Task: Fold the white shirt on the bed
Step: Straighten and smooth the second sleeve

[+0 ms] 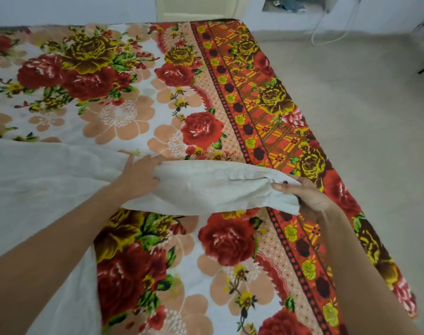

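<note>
The white shirt (pixel 37 170) lies on the bed (pixel 124 76), its body spread over the near left part of the flowered sheet and running out of view at the left and lower edges. One sleeve (pixel 206 187) reaches out to the right, lifted a little off the sheet in a soft sagging band.

The left hand (pixel 138 176) rests where the sleeve meets the body, fingers (pixel 148 162) straight and laid flat on the cloth, pinning it. A fold of sleeve rides over the thumb side, so I cannot tell whether the thumb is tucked under it. The right hand (pixel 307 197) grips the cuff (pixel 281 199) near the bed's right border, fingers curled round the cloth just beside a small dark button (pixel 285 182).

As a judgement, the task is at an early stage. The body looks laid out but not folded over, and no neat rectangle shows anywhere. The step in hand seems to be the first sleeve fold, with the left hand marking the crease line and the right ready to carry the cuff across the body. Left to do, most likely: this sleeve, the other sleeve (not visible here), the sides, then the lengthwise fold. The loose, wrinkled cloth may need smoothing so the crease sits straight.
</note>
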